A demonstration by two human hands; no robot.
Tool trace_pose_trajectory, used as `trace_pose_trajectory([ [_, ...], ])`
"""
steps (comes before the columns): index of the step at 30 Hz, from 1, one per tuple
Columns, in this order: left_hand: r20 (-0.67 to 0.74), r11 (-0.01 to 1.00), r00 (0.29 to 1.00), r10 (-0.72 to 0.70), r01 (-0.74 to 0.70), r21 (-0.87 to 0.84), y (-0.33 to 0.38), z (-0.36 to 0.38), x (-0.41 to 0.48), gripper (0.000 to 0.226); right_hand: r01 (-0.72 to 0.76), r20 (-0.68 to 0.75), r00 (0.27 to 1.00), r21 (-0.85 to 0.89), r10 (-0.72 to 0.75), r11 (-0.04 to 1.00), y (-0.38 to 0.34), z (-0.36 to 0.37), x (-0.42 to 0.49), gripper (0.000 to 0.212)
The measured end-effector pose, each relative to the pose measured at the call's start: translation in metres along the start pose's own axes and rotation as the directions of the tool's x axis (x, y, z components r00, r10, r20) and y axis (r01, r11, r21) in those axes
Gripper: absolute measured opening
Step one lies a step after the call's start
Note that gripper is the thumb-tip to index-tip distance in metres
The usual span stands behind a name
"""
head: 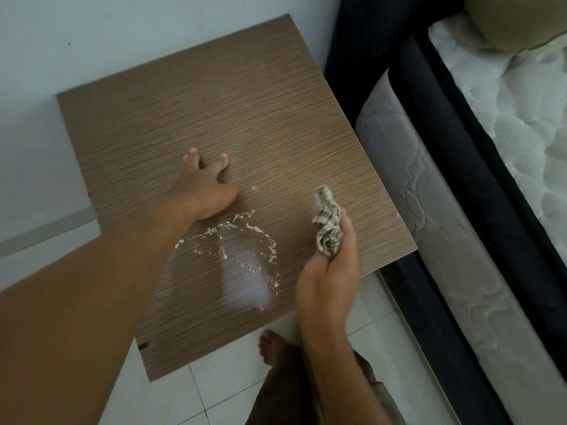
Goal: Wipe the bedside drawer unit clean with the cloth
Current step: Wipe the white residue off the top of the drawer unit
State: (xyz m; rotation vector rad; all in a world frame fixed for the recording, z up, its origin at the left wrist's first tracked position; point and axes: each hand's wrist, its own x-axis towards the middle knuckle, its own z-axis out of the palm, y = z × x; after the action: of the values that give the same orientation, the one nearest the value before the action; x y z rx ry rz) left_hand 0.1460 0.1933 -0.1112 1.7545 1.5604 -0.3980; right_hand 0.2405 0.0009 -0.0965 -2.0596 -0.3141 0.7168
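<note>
Crowding the drawer unit (239,96): mattress (429,191), wall (122,35).

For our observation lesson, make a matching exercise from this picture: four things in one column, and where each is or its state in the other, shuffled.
Things:
1. cloth
2. left hand
3. pale crumbs
4. mattress

Places or states:
A. pressed flat on the drawer unit top
B. to the unit's right
C. bunched in the right hand
D. scattered in a ring near the front

Pairs: 1-C, 2-A, 3-D, 4-B
</note>
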Motion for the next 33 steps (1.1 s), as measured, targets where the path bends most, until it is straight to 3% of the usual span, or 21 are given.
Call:
trace_pose_trajectory([
  [3,0.011,1.0,1.0,-0.006,0.006,-0.01,-0.001,-0.001,0.001,0.069,0.108,-0.016,0.993,-0.244,-0.115,0.964,0.014,-0.012,0.036,0.065],
  [7,0.02,1.0,1.0,-0.013,0.014,-0.009,-0.001,0.0,0.003,0.07,0.344,0.152,0.939,-0.484,-0.31,0.805,0.043,0.003,0.038,0.062],
  [11,0.026,1.0,1.0,-0.015,0.016,-0.017,-0.002,0.0,0.003,0.07,0.57,0.436,0.808,-0.406,-0.397,0.714,0.038,0.013,0.017,0.061],
  [13,0.03,1.0,0.999,-0.013,0.013,-0.024,-0.003,0.0,0.004,0.07,0.61,0.554,0.745,-0.341,-0.371,0.715,0.026,0.01,0.017,0.06],
  [17,0.049,1.0,0.999,0.011,-0.009,-0.03,-0.008,-0.002,0.008,0.068,0.614,0.514,0.746,-0.286,-0.423,0.736,-0.023,0.0,0.043,0.042],
  [20,0.067,0.997,0.998,0.003,0.003,-0.081,-0.011,-0.007,0.009,0.065,0.649,0.508,0.721,-0.258,-0.471,0.715,-0.064,0.011,0.087,0.04],
  [23,0.079,0.994,0.997,0.016,-0.007,-0.113,-0.012,-0.009,0.009,0.062,0.686,0.512,0.707,-0.33,-0.488,0.648,-0.083,0.044,0.14,0.042],
  [26,0.073,0.991,0.997,0.028,-0.018,-0.131,-0.014,-0.009,0.008,0.062,0.712,0.594,0.692,-0.469,-0.41,0.522,-0.071,0.078,0.171,0.054],
  [29,0.079,0.989,0.996,0.044,-0.032,-0.148,-0.014,-0.01,0.007,0.064,0.827,0.706,0.561,-0.46,-0.432,0.323,-0.05,0.091,0.165,0.068],
  [33,0.084,0.988,0.995,0.062,-0.049,-0.143,-0.016,-0.012,0.007,0.07,0.932,0.816,0.349,-0.251,-0.461,0.261,-0.026,0.074,0.134,0.068],
])
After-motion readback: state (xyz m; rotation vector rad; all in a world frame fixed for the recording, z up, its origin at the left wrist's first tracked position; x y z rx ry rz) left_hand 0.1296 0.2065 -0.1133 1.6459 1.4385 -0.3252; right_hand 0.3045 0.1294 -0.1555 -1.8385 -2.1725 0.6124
